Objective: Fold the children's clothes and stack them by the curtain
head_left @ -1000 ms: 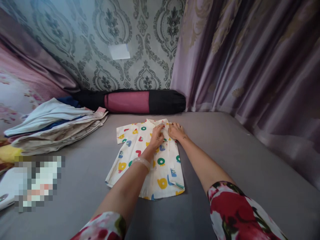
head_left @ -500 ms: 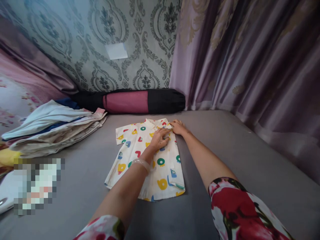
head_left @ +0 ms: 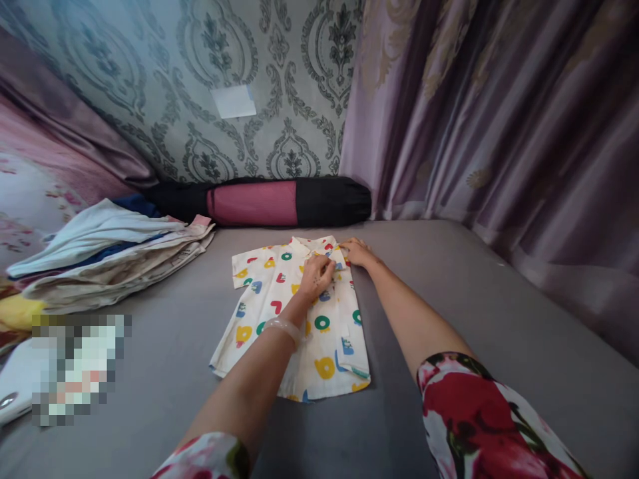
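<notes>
A short-sleeved white shirt [head_left: 286, 332] printed with coloured letters lies flat on the grey bed sheet, its collar pointing away from me. My left hand [head_left: 318, 274], a pale bangle on its wrist, is on the upper front with the fingers curled in and closed on the fabric. At the right shoulder edge, my right hand [head_left: 358, 253] pinches the cloth, its fingertips partly hidden. The left sleeve lies spread out, while no sleeve sticks out on the right side.
To the left lies a pile of clothes [head_left: 114, 249], with a white object [head_left: 22, 382] and a blurred patch in front of it. A black and maroon bolster [head_left: 252, 203] runs along the patterned wall. Purple curtains [head_left: 449, 133] hang at the right over the grey sheet [head_left: 449, 279].
My left hand's fingers, stretched over the upper front before, are now curled in. My right hand stays at the shoulder edge, and the shirt has hardly moved.
</notes>
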### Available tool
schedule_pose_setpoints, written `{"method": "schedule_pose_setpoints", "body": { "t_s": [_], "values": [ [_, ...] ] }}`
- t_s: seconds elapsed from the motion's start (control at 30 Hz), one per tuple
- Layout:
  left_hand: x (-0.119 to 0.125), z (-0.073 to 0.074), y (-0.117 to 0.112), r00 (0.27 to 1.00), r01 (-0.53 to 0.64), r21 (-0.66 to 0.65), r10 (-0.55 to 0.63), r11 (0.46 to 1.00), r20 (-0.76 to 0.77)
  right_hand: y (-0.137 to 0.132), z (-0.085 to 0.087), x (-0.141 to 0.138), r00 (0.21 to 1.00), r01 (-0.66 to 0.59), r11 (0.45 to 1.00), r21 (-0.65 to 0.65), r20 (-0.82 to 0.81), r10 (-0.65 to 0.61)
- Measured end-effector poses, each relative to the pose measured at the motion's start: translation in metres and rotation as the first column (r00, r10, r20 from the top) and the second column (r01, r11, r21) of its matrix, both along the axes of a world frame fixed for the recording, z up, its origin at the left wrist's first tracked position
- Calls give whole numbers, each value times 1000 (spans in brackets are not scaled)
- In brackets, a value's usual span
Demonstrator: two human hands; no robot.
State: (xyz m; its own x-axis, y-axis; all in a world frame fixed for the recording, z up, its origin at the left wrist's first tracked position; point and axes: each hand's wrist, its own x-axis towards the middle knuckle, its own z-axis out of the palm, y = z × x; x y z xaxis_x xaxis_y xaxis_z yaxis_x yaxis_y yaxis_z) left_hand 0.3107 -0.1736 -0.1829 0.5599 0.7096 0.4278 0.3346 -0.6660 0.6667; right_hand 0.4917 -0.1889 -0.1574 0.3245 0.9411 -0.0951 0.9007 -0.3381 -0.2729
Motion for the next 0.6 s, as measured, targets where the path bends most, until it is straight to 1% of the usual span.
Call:
{"method": "schedule_pose_setpoints", "body": {
  "t_s": [0.07,0.13,0.2,0.27,0.37,0.43,0.5,0.6],
  "values": [
    [-1,0,1,989,-123,-64,128,990,73,0,5,-3,1000,13,1000,2,-9,-13],
    [-2,0,2,971,-195,-123,209,973,115,1,11,-11,999,47,999,26,7,-47],
    [-2,0,4,963,-220,-157,240,963,123,3,16,-23,996,73,993,97,42,-77],
    [-2,-1,5,958,-233,-169,255,958,130,6,17,-40,995,61,983,176,68,-74],
    [-2,-2,6,944,-267,-175,294,948,152,12,9,-64,997,12,978,209,67,-27],
    [-2,-3,7,935,-293,-184,321,938,152,13,-1,-74,998,16,980,198,61,-29],
    [-2,-2,7,931,-306,-190,335,933,146,13,-11,-80,997,41,986,164,58,-51],
    [-2,-2,7,934,-302,-190,330,934,135,11,-23,-80,995,69,991,119,67,-78]
  ]
}}
